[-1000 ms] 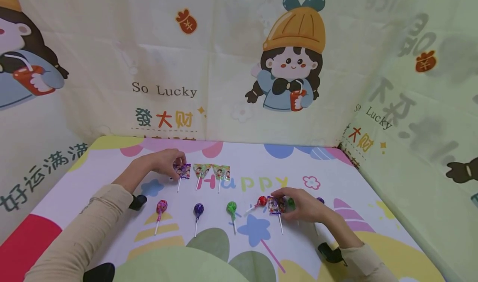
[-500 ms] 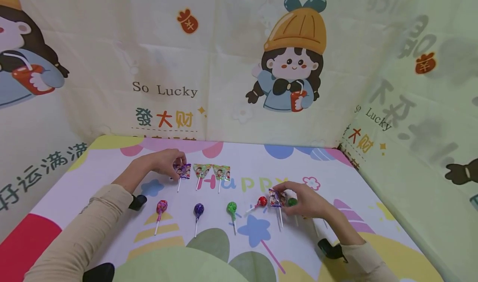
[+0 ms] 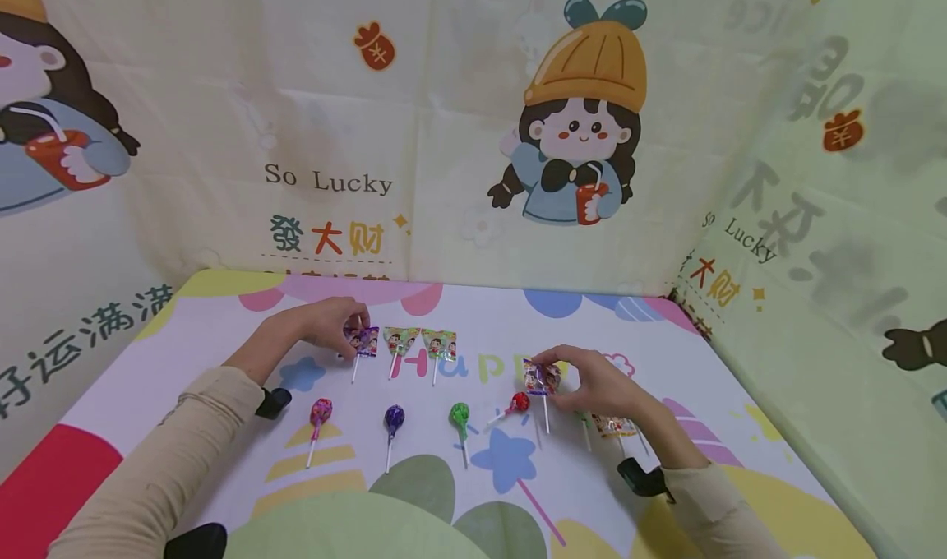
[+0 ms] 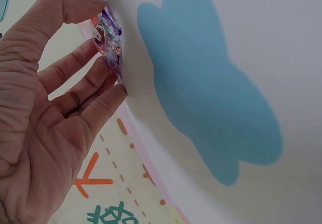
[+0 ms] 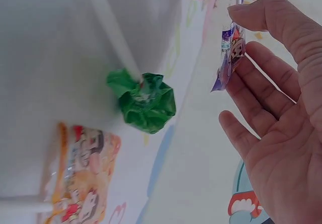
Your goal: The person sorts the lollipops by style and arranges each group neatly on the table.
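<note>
My left hand [image 3: 327, 325] pinches the edge of a flat purple-wrapped lollipop [image 3: 363, 342] at the back left of the table. In the left wrist view its thumb and fingers lie on both sides of that wrapper [image 4: 111, 40]. Two lollipops in green printed wrappers, one of them a green-wrapped lollipop [image 3: 441, 344], lie in line to its right. My right hand [image 3: 601, 388] holds a second purple-wrapped lollipop [image 3: 542, 376] above the table, stick hanging down. The right wrist view shows this wrapper [image 5: 232, 50] between thumb and fingers.
Round lollipops lie in a nearer row: pink [image 3: 321, 412], dark purple [image 3: 394, 416], green [image 3: 459, 413] and red [image 3: 519, 402]. Below my right hand are another green lollipop [image 5: 147, 103] and an orange-wrapped one [image 5: 88, 176]. A printed cloth wall [image 3: 459, 247] borders the table's back.
My right hand has risen and moved toward the back with the purple-wrapped lollipop, uncovering the orange-wrapped one. My left hand stays where it was.
</note>
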### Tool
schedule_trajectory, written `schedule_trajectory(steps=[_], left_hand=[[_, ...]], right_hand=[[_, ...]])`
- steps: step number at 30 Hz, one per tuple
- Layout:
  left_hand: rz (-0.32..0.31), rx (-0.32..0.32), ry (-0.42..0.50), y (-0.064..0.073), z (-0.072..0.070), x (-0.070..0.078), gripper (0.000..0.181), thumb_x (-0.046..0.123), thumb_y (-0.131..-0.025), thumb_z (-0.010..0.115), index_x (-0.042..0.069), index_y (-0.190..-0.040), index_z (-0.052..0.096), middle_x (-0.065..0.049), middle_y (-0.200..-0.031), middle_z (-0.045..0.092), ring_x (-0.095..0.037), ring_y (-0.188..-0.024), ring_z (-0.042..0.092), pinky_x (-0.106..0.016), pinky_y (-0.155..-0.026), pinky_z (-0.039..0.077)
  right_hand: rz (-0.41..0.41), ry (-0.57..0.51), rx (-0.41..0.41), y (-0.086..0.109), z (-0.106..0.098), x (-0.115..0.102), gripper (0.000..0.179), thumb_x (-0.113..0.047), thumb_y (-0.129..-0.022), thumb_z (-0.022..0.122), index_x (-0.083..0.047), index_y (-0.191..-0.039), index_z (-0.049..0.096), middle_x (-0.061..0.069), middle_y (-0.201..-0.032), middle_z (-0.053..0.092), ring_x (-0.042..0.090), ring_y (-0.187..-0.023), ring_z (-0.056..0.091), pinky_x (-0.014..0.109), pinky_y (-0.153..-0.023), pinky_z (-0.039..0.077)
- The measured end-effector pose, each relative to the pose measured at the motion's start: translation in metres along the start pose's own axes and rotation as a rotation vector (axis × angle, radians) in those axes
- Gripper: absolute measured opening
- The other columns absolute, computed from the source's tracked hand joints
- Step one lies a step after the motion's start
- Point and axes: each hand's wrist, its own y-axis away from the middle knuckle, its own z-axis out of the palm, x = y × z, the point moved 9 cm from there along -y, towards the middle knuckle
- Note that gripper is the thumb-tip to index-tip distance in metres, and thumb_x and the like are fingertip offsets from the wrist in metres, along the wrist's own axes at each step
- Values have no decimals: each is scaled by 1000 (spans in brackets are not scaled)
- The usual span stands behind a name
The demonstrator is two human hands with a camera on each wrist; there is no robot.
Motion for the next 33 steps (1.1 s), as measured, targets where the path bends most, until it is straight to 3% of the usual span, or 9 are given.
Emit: schedule_trajectory(steps=[10, 24, 33], left_hand=[[-6, 5, 1, -1, 1, -2, 55, 25, -76, 91, 9, -120, 62, -8, -111, 61, -24, -100, 57, -46, -94, 54], [-20, 2, 12, 2, 1, 1, 53, 23, -77, 91, 10, -119, 62, -8, -112, 62, -24, -100, 57, -45, -93, 54], [-20, 4, 4, 1, 3, 0, 54, 24, -76, 91, 10, -119, 62, -8, -111, 62, -24, -99, 56, -45, -93, 54]], right_hand=[[14, -22, -2, -19, -1, -3, 53, -13, -85, 82, -17, -135, 63, 3, -129, 66, 25, -119, 58, 62, -105, 44], [-34, 7, -7, -47, 5, -11, 54, -8, -83, 81, -12, -134, 64, 6, -127, 67, 25, -116, 60, 60, -105, 45], [32, -17, -35, -65, 14, -7, 54, -10, -85, 82, -15, -135, 64, 5, -132, 65, 26, -123, 57, 60, -108, 42]])
